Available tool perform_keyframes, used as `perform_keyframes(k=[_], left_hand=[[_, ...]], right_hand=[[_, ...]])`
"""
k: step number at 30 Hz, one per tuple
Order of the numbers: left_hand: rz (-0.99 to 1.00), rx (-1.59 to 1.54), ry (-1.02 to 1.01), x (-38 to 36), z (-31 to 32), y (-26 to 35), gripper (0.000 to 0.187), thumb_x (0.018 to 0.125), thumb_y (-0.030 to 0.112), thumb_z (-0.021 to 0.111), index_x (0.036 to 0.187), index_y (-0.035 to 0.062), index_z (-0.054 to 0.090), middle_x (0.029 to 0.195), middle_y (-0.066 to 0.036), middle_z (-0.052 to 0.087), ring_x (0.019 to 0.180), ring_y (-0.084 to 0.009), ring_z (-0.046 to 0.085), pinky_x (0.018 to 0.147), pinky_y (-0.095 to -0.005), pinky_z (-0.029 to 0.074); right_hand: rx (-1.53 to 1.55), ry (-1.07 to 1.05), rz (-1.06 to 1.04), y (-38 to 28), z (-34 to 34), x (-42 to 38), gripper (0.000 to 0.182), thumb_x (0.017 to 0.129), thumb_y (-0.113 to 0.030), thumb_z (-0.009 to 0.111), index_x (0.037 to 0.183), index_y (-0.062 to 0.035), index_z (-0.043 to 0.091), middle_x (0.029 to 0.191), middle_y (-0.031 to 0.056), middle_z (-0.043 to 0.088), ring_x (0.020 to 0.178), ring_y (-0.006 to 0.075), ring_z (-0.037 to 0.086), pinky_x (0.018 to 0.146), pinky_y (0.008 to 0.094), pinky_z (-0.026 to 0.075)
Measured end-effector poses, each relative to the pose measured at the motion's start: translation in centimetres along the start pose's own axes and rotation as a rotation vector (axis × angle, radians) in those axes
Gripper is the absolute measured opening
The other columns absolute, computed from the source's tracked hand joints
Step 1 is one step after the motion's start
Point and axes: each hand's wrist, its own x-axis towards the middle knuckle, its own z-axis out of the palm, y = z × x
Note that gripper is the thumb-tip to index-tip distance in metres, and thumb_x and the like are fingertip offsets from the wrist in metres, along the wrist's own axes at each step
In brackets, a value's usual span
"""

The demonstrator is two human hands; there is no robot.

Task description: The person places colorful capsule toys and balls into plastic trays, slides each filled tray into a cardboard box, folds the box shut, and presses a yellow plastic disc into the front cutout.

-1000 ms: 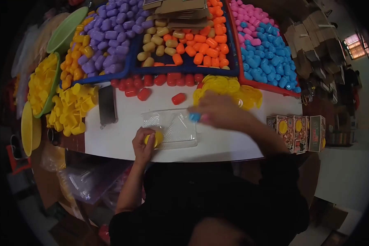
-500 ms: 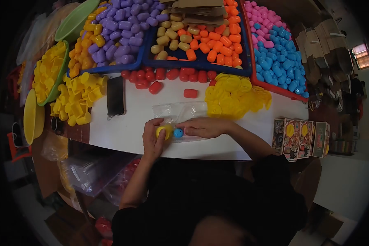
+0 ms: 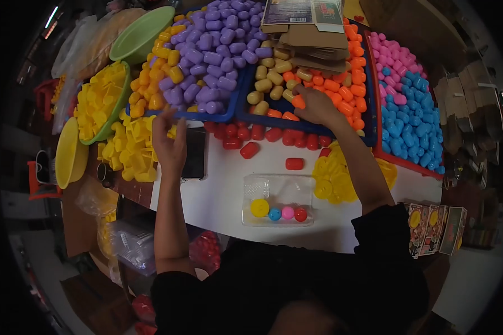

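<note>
My left hand is raised at the front edge of the blue tray with purple capsules, thumb and fingers apart, nothing visible between them. Yellow cup-shaped pieces lie beside it. Over the other blue tray, my right hand has its thumb and fingers around an orange capsule, close to the tan capsules. A clear plastic tray sits on the white table, untouched. Along its near side it holds a yellow round piece and blue, pink and red capsules.
Red capsules line the blue trays' front. Yellow discs are heaped under my right forearm. A phone lies by my left hand. A red tray holds pink and blue capsules. Printed boxes stand at the right; flattened cartons lie on top.
Both hands have left the clear tray and moved forward, the left to the purple capsules, the right to the orange ones. The yellow piece now rests in the clear tray. The view has shifted.
</note>
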Motion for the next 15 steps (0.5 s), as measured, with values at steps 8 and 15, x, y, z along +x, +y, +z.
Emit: perform_keyframes(k=[8, 15], left_hand=[[0.226, 0.586, -0.326, 6.8, 7.8, -1.3, 0.038, 0.078, 0.026, 0.062, 0.111, 0.0095, 0.054, 0.105, -0.015, 0.057, 0.084, -0.0373, 0.059, 0.072, -0.0383, 0.048], [-0.33, -0.266, 0.009, 14.2, -0.9, -8.7, 0.03, 0.079, 0.022, 0.062, 0.105, 0.0077, 0.059, 0.082, -0.002, 0.058, 0.073, -0.0135, 0.058, 0.065, -0.0265, 0.047]], right_hand=[[-0.276, 0.016, 0.053, -0.6, 4.9, 5.0, 0.038, 0.073, -0.017, 0.064, 0.107, -0.0076, 0.049, 0.087, 0.0173, 0.062, 0.083, 0.0333, 0.062, 0.068, 0.043, 0.05], [-0.018, 0.03, 0.278, 0.4, 1.8, 0.1, 0.039, 0.07, -0.021, 0.069, 0.1, -0.0061, 0.049, 0.081, 0.0171, 0.062, 0.082, 0.0346, 0.062, 0.069, 0.0426, 0.049]])
